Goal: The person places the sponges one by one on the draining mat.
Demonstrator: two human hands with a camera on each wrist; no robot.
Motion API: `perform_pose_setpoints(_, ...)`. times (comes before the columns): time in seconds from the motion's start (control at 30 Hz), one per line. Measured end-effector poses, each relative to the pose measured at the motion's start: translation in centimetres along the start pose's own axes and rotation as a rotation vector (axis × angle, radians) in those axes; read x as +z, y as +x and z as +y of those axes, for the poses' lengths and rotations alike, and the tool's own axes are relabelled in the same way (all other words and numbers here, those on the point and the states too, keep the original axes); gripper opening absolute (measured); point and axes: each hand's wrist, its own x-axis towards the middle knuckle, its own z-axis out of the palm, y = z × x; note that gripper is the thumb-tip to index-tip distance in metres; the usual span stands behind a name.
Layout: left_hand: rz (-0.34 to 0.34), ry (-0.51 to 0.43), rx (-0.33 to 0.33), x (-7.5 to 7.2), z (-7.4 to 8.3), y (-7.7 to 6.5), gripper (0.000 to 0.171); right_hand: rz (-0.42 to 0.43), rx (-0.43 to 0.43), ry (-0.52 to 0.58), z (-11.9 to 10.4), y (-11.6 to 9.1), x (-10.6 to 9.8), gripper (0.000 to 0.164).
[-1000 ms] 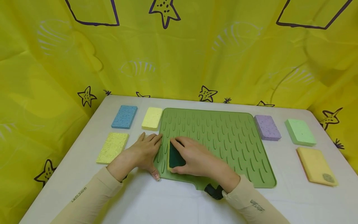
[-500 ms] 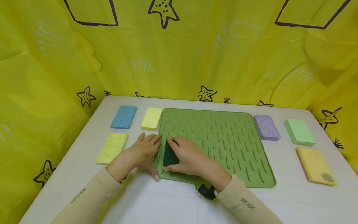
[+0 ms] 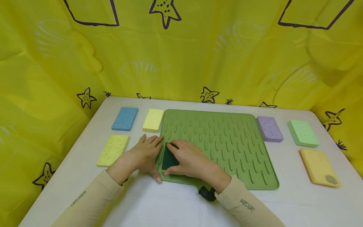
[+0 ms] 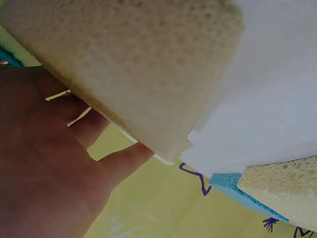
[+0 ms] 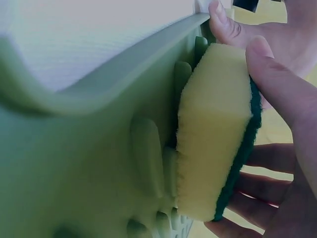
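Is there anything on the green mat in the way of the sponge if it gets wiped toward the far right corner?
Nothing visible. The right hand presses the sponge on the mat at its near left corner; the rest of the mat is bare but for its ridges. The purple sponge lies off its right edge.

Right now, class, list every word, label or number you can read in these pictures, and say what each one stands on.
"Lets Slim", roughly, as the small print is hard to read: on the left sleeve.
The same small print, upside down: on the right sleeve.
The sponges, the green mat and the curtain carry no writing, only drawn stars and shapes.
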Motion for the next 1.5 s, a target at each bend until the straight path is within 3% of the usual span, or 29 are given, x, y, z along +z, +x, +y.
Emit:
perform_pose_setpoints(0.4,0.015,0.001,0.002,0.2,-0.1,-0.2,0.145,-0.017,0.012,0.037,-0.1,-0.2,0.0,0.096)
perform_pose_setpoints(0.63,0.017,-0.010,0.006,0.1,-0.1,0.0,0.145,0.032,0.009,0.083,0.3,-0.7,-0.9,0.092)
perform_pose_setpoints(1.5,-0.006,-0.015,0.003,0.0,-0.1,0.0,0.147,0.162,0.109,0.063,5.3,-4.8,-3.0,0.087)
